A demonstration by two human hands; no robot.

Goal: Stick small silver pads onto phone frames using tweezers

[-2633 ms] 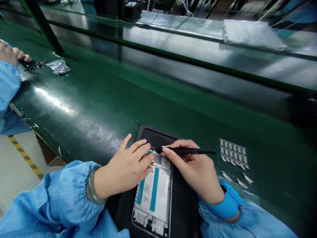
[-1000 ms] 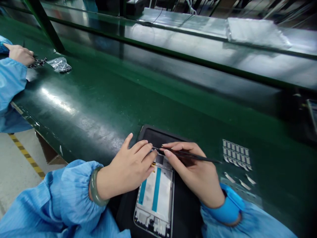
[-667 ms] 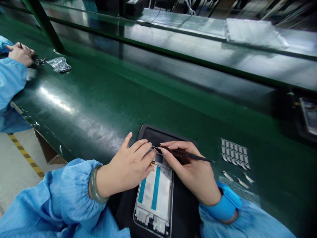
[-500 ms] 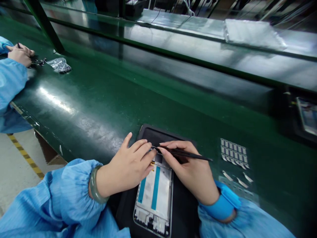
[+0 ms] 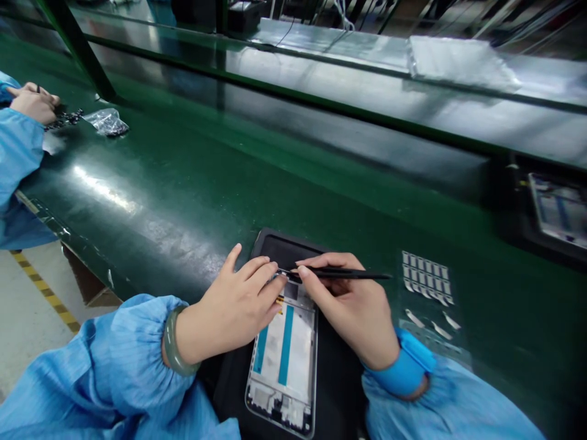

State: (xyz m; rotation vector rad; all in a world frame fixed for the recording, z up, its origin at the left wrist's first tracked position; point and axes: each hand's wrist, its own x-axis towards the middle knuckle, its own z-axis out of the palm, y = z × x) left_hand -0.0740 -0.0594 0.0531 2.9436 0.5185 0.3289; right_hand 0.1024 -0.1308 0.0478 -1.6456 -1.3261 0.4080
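Note:
A silver phone frame (image 5: 300, 342) with two blue strips lies on a black padded tray (image 5: 339, 379). My left hand (image 5: 243, 299) grips its upper left part, fingers bent over the top edge and the little finger raised. My right hand (image 5: 348, 311) pinches black tweezers (image 5: 353, 274) between thumb and fingers. Their tips point left and reach the top of the phone frame, close to my left fingertips. Whatever lies at the tips is too small to make out. Beneath my left hand, the frame's upper left corner is hidden.
To the right lies a clear sheet with rows of small grey stickers (image 5: 426, 275) and several loose white strips (image 5: 441, 330). Another phone frame (image 5: 559, 208) sits in a black tray farther right. At far left, a co-worker's hands (image 5: 34, 104) are near a plastic bag (image 5: 107, 122).
The tweezers have turned closer to level, their rear end rising slightly with my right hand. My left hand keeps its place on the phone frame. The whole view has shifted a little.

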